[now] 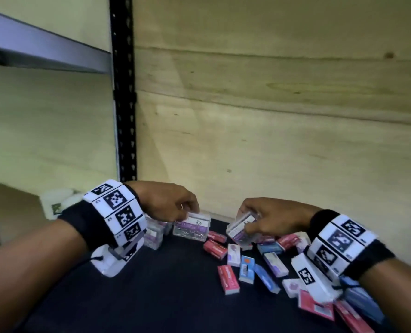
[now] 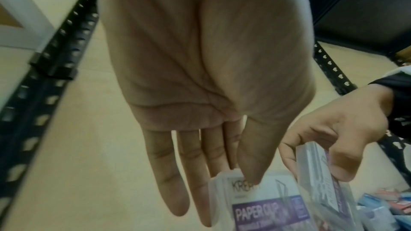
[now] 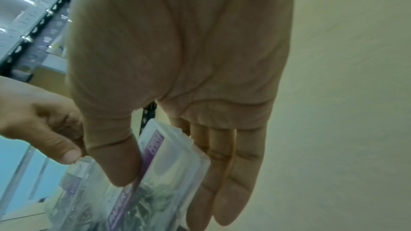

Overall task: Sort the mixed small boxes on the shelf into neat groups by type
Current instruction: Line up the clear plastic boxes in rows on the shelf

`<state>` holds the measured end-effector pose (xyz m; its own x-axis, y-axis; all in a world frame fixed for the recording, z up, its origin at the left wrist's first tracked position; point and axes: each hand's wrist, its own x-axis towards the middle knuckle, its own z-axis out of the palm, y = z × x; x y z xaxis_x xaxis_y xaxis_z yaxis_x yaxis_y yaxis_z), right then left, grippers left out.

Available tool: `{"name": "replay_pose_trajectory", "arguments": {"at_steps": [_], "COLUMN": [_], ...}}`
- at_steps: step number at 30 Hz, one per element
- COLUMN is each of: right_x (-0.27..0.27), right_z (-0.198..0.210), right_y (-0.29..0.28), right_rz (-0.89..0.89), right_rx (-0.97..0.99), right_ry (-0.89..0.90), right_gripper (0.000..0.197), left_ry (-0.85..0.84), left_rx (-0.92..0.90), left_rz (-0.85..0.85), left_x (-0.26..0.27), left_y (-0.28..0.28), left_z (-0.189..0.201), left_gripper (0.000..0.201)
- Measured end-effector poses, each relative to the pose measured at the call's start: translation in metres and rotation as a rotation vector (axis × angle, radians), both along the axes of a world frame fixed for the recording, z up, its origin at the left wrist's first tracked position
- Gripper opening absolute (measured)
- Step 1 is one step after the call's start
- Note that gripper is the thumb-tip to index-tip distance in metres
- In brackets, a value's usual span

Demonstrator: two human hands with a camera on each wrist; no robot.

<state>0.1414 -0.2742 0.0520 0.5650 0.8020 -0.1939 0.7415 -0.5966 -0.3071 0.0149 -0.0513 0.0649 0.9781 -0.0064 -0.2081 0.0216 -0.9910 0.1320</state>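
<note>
Two clear plastic paper clip boxes with purple labels are in my hands. My left hand (image 1: pixel 190 211) pinches the top of one box (image 1: pixel 192 228), which rests on the dark shelf (image 1: pixel 151 296). The left wrist view has my thumb on its lid (image 2: pixel 266 205) and my fingers behind it. My right hand (image 1: pixel 250 221) grips the second box (image 1: pixel 240 229), tilted and lifted just right of the first. Thumb and fingers clamp its sides in the right wrist view (image 3: pixel 169 164). Small red (image 1: pixel 228 276), blue (image 1: pixel 246 265) and white (image 1: pixel 233 254) boxes lie mixed on the right.
More clear paper clip boxes (image 1: pixel 154 234) stand behind my left wrist. A wooden back wall (image 1: pixel 271 140) closes the shelf. A black perforated upright (image 1: pixel 125 116) rises at the back left. White containers (image 1: pixel 58 203) sit beyond it on the neighbouring shelf.
</note>
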Motion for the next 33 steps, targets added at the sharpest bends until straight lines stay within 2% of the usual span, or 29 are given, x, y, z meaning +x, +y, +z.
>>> {"name": "replay_pose_trajectory", "arguments": {"at_steps": [7,14,20,33], "right_x": [-0.029,-0.053,-0.062,-0.074], "right_z": [-0.024,-0.046,-0.048,-0.05], "right_y": [0.067,0.107,0.127,0.136], "right_rz": [0.132,0.219,0.219,0.224], "right_rx": [-0.004,-0.044,-0.052,-0.095], "right_ry": [0.051,0.049,0.021,0.015], "right_gripper": [0.027,0.024,0.024,0.039], "left_ry": [0.113,0.184,0.193,0.113], "left_rx": [0.0,-0.005,0.017,0.016], "left_rz": [0.173,0.264,0.299,0.328], "left_x": [-0.051,-0.08,-0.09,-0.097], "left_y": [0.051,0.083,0.101,0.125], "left_z": [-0.012,-0.028,-0.037,-0.048], "left_gripper": [0.033,0.034,0.035,0.034]}}
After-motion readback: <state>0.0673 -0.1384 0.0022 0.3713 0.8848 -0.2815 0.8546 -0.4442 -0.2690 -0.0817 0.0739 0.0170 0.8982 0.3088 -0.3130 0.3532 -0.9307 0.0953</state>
